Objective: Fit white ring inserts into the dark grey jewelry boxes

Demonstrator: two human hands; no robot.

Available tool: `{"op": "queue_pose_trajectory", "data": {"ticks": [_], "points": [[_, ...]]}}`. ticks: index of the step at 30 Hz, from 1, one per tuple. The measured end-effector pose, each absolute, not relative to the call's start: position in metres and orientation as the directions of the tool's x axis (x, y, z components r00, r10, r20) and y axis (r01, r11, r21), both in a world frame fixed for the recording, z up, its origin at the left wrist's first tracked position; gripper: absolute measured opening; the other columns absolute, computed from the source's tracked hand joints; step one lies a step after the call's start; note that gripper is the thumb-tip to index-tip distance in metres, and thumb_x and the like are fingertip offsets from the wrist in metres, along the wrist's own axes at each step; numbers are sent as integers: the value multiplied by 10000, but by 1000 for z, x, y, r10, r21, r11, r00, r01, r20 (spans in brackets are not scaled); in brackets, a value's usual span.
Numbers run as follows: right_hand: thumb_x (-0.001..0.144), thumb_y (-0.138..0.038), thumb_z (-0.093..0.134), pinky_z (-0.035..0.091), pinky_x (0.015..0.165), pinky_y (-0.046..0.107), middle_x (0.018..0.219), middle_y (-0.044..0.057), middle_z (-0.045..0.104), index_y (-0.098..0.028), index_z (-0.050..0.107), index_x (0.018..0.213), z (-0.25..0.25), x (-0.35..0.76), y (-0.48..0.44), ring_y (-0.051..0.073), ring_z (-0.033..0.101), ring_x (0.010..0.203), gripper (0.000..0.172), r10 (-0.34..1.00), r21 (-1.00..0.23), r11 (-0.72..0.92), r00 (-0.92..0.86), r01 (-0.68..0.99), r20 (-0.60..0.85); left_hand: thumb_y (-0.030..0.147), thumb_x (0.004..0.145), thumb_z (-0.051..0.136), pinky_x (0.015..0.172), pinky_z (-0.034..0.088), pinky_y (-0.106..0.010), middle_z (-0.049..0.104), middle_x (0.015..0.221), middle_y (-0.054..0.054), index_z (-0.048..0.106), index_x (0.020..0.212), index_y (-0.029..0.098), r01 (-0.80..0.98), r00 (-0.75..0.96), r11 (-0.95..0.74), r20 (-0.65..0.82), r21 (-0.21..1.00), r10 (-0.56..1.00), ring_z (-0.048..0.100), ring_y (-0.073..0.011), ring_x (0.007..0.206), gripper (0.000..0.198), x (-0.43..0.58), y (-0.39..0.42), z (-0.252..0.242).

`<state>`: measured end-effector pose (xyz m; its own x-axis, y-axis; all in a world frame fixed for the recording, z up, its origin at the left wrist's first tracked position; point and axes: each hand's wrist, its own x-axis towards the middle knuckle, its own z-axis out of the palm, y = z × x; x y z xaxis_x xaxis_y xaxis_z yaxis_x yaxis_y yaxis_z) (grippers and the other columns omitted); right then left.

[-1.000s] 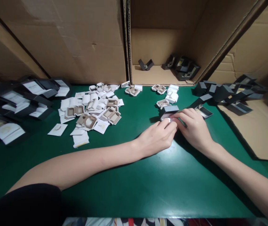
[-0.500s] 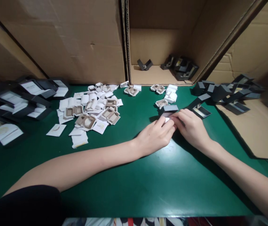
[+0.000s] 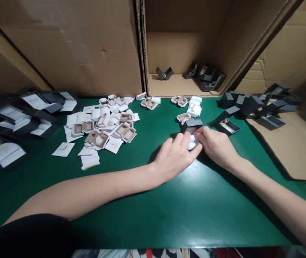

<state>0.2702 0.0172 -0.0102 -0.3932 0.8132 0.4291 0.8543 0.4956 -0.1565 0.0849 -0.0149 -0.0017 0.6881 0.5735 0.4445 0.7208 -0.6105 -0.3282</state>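
Observation:
A small black box [image 3: 192, 124] stands open on the green table, right of the middle, with a white insert [image 3: 192, 142] at its near side. My left hand [image 3: 176, 154] has its fingers curled round the box and insert from the left. From the right, the pinched fingertips of my right hand [image 3: 217, 146] meet the edge of the white insert. Parts of the box and insert are hidden behind my fingers. Just beyond the box are white-and-brown folded inserts [image 3: 184, 118]. Right of my right hand lies another open black box [image 3: 228, 125].
White inserts and cards [image 3: 101, 125] are heaped left of centre. Open black boxes with white linings [image 3: 13, 114] fill the far left. More black boxes [image 3: 266, 104] lie at the right by a cardboard flap [image 3: 295, 150]. An open carton [image 3: 180, 46] at the back holds several black boxes.
The fingers of my left hand have spread a little and shifted left, so more of the white insert shows. My right fingertips have closed in more tightly beside it.

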Motion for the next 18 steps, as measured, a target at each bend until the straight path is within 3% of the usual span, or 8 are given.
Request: {"op": "queue_pose_trajectory", "data": {"ticks": [8,14,18], "points": [[935,-257,449,437,594,260,783,76,697,-164,615,895,-12,272,14,163,638,660,194,772,-265,564,-386,782,505,62,908,349,463,321,-211,569,1106,-106,462,1245,234,719,691,-616,424,-322,586,551,-110,621,395,85,-10,-6],[932,-241,441,414,528,244,692,42,675,-165,619,897,-9,273,16,135,591,549,197,777,-241,567,-414,787,475,80,938,338,515,352,-244,586,1070,-86,496,1207,233,712,698,-625,423,-320,578,556,-147,749,348,82,-14,-2],[928,-240,446,429,542,257,725,67,697,-156,646,905,-9,273,15,153,616,575,218,764,-218,579,-429,786,482,97,946,351,569,360,-270,571,1134,-105,536,1153,199,684,719,-654,453,-325,527,557,-174,867,295,83,-12,0]]}}
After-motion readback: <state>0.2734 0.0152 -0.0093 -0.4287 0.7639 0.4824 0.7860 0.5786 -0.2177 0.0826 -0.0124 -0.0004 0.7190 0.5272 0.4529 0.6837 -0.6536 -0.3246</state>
